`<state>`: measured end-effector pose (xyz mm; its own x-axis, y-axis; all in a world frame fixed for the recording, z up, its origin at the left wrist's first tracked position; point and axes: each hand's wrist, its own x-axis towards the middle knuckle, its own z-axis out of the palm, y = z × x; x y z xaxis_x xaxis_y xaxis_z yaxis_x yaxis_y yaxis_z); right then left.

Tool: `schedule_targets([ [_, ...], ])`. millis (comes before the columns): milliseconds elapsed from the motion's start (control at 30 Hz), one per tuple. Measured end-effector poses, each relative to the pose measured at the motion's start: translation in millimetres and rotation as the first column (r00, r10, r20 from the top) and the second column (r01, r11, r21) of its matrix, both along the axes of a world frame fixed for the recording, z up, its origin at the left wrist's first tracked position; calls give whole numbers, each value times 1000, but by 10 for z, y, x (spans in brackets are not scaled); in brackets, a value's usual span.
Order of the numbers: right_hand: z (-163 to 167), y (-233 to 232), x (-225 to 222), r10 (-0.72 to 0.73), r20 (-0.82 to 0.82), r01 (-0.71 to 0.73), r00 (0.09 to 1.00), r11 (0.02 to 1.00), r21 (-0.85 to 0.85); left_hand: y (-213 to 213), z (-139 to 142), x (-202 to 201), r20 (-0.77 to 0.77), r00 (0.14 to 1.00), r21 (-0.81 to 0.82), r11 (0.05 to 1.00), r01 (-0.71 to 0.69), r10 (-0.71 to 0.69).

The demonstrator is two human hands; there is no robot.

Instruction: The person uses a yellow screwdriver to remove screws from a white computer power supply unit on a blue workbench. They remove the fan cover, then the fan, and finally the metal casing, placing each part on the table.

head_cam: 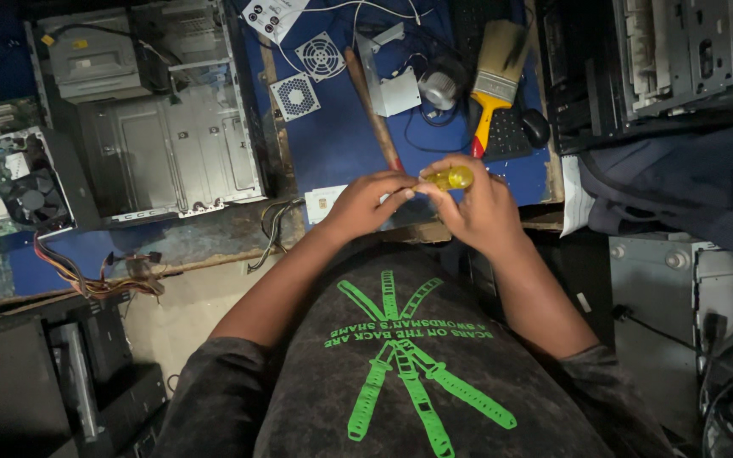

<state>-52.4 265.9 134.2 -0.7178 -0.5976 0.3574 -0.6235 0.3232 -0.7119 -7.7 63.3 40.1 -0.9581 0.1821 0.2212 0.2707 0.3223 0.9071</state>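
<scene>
Open desktop computer chassis [167, 153], grey sheet metal, lying flat at far left of the blue work surface [332, 144], optical drive at its upper end. Second stripped metal case [663, 59] at upper right, above a dark cloth bundle [680, 182]. Green motherboard [6, 182] with black fan at the left edge, coloured wire bundle [86, 276] trailing below it. Long wooden handle [371, 106], lying diagonally, near end running down toward the hands. Flat paintbrush [495, 72], pale bristles, yellow-and-red handle, pointing down toward the right hand. Two square white fan grilles [307, 76], small metal bracket [396, 89], round silver part [439, 89], black mouse [536, 127], all well beyond the hands. Left hand [366, 203], closed in a pinch, fingertips meeting the left end of the yellow tool. Right hand [477, 208], wrapped around the same item from below and behind, thumb on top. Translucent yellow screwdriver handle [450, 178], held between both hands just above the near table edge, long axis roughly level, left to right, rounded end toward the right. Shaft or bit, if any, hidden under the left fingers; cannot tell what the pinch closes on. Nearer and fuller grip: right hand; left hand only at the tip end.
</scene>
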Motion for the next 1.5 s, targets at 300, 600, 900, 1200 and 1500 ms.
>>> schedule_targets([
  [300,75,-10,26,21,4,-21,1000,996,88,-16,-61,22,-21,999,-35,999,-28,27],
  [600,-186,-290,231,223,165,-104,961,842,-530,1,-188,87,35,991,-130,983,-126,132],
  [900,-496,-460,170,210,170,-11,963,660,-751,-123,-1109,310,-36,963,-773,603,-195,266],
  [1200,15,-334,-300,750,322,-463,577,626,-627,-131,-1216,306,-45,956,-716,659,-232,289],
  [1500,-40,-486,-504,811,319,-495,491,561,-664,-51,-499,259,-74,989,-99,986,-133,126],
])
